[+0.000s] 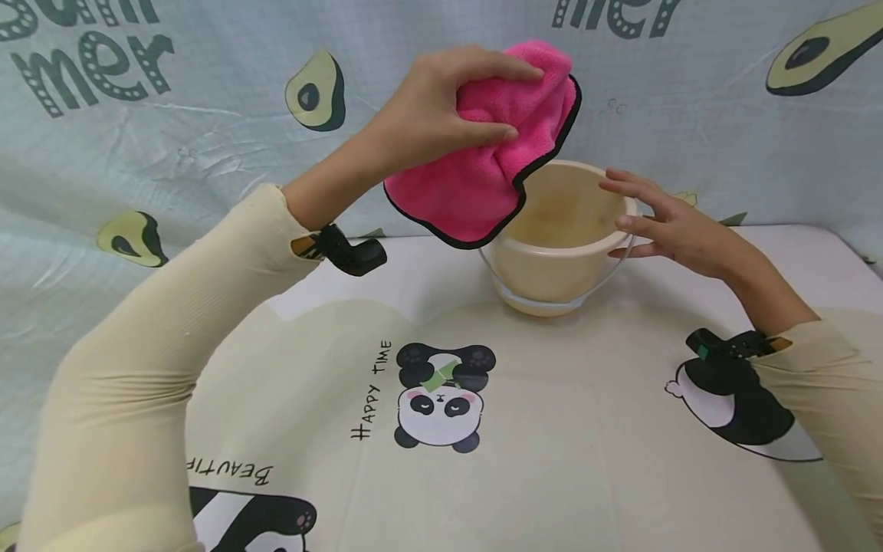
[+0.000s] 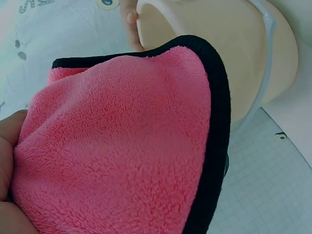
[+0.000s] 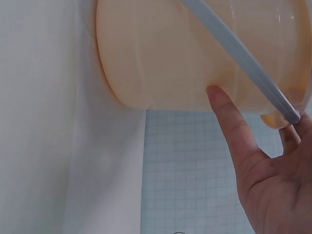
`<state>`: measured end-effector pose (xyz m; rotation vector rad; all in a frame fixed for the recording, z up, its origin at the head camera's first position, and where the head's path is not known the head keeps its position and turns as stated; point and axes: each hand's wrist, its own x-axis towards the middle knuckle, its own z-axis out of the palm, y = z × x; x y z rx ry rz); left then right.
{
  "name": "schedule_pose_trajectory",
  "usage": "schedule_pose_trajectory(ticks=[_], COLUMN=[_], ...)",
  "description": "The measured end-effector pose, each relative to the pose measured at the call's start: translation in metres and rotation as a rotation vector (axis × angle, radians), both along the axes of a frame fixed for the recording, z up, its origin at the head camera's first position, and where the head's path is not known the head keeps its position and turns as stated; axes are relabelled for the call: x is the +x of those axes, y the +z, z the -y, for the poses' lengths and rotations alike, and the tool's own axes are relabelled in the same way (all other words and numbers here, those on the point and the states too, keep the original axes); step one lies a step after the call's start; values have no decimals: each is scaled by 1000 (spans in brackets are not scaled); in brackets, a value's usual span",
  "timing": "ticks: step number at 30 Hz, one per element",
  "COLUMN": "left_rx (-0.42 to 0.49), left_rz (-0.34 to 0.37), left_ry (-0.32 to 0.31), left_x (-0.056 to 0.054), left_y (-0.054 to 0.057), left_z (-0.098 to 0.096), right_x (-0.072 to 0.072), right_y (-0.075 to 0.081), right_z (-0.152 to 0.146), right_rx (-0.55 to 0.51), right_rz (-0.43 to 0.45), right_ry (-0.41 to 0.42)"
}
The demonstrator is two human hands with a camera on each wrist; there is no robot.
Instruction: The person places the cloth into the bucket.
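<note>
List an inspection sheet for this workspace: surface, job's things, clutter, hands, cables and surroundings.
Surface: panda-print table, pale.
Job's things: pink cloth, black-edged, raised, overlapping the cream bucket in the head view; bucket upright, handle lowered.
Clutter: nothing seen.
Hands: left hand pinches the cloth; right hand, fingers spread, touches the bucket.
Cables: nothing seen.
Surroundings: avocado-print sheet behind the table.

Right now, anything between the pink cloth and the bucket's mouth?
Nothing visible. The pink cloth, held in the left hand, overlaps the left rim of the bucket in the head view; contact is unclear. The right hand is at the opposite side, and the handle hangs outside, below the rim.
</note>
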<state>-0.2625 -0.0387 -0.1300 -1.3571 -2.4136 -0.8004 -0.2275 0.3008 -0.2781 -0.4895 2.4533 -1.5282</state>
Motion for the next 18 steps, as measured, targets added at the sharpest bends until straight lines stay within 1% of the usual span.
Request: schedule_pose_trajectory(ticks=[5,7,10,15,18], left_rx=[-3,6,33,114,169], left_rz=[16,33,78,168,216], left_ry=[13,15,16,6,22], left_x=[-3,-4,-6,-10,-13], left_y=[0,2,4,9,11], left_z=[-2,-5,-9,-18,-23], right_x=[-1,-1,-1,-2,-2], right_y=[1,1,0,0,0], right_z=[1,1,0,-1,-1], right_rx=[7,8,8,7,6], right_rz=[-1,-4,-6,-8,-9], right_ry=[-1,5,8,4,2])
